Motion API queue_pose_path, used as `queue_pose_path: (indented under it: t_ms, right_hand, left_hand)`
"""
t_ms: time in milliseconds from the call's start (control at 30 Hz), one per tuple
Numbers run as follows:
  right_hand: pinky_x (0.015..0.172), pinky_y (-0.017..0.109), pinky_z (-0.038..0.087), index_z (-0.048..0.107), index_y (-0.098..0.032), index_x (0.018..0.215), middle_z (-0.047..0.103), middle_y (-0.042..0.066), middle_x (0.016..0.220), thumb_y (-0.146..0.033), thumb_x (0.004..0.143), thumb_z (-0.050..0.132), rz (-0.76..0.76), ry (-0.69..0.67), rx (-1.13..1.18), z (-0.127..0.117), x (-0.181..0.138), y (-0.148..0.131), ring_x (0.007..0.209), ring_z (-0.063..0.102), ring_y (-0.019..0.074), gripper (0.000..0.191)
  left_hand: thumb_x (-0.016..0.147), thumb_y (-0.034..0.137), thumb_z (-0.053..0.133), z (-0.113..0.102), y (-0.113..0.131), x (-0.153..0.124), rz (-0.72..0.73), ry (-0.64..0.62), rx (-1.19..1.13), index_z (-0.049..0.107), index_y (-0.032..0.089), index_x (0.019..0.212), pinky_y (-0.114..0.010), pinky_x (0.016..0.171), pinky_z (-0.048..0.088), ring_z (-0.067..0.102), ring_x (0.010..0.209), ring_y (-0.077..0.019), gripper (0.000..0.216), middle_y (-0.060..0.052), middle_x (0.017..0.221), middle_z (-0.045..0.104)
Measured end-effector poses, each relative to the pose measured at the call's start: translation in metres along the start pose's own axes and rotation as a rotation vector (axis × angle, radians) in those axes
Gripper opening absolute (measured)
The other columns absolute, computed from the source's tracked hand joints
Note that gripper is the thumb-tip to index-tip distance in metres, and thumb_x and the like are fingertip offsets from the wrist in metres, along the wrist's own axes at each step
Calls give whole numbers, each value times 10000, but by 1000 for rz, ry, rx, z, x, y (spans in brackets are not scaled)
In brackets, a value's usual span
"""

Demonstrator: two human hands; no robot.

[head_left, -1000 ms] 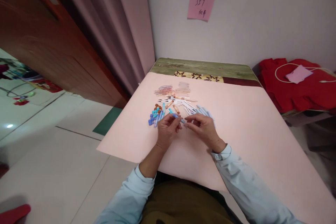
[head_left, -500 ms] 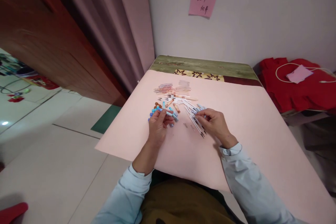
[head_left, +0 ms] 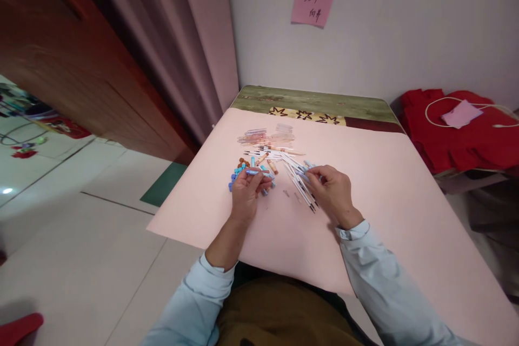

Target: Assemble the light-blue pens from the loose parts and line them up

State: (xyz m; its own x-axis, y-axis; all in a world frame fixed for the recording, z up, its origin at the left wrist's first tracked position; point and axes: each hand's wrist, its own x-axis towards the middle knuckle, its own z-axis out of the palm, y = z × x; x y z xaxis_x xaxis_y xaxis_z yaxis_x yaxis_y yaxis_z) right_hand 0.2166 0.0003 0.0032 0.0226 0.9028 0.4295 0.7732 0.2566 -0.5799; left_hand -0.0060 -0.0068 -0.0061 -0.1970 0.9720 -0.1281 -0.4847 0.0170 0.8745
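Note:
My left hand [head_left: 245,197] is closed, thumb against fingers, around a blue pen part [head_left: 254,172] lying crosswise above the palm. Just beyond that hand are blue caps [head_left: 233,177], brown caps [head_left: 243,162] and short turquoise and tan pen parts [head_left: 272,167]. To the right, my right hand [head_left: 333,192] pinches at the edge of a pile of white pen refills [head_left: 304,189] with dark tips. Pale blue pen parts [head_left: 308,164] lie by its fingertips. What sits between those fingers is too small to make out.
Clear tubes [head_left: 265,137] lie in a heap farther back on the pale pink sheet [head_left: 365,162] covering the table. Tiny pieces [head_left: 286,193] lie between my hands. A red cloth [head_left: 486,146] with a white cable is at the right, a brown door [head_left: 101,75] at the left.
The blue pen part in my left hand has turned and now lies more level. My right hand has shifted slightly, staying at the pile of refills.

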Motion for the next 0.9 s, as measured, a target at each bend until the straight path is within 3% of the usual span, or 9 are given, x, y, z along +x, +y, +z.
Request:
queue_pose_path:
  t_ms: [200, 367, 533, 900]
  right_hand:
    - [679, 262, 398, 741, -238, 876, 712, 26, 856, -296, 904, 576, -131, -55, -41, 8, -7, -12, 774, 628, 160, 177]
    - [737, 331, 328, 730, -225, 843, 684, 66, 841, -296, 942, 539, -261, -114, -289, 27, -3, -20, 831, 575, 206, 227]
    - [712, 360, 275, 696, -176, 789, 653, 101, 813, -295, 932, 537, -220, -133, -456, 42, 5, -28, 809, 538, 226, 245]
    - [735, 354, 277, 700, -163, 832, 666, 105, 852, -251, 940, 483, -128, -209, -509, 53, 6, -37, 842, 562, 226, 258]
  left_hand:
    - [699, 365, 823, 1, -2, 2, -19, 6, 3, 641, 150, 928, -245, 633, 587, 713, 667, -136, 363, -52, 856, 742]
    - [660, 395, 843, 4, -1, 2, -41, 5, 1, 650, 136, 898, -218, 532, 555, 687, 580, -130, 401, -23, 741, 716]
    - [652, 396, 844, 5, 0, 0, -25, -6, 3, 653, 134, 878, -220, 523, 545, 676, 558, -131, 395, -17, 682, 705]
    - [669, 405, 826, 4, -1, -2, -34, -36, 18, 653, 130, 886, -223, 518, 516, 653, 538, -131, 391, -14, 615, 687]
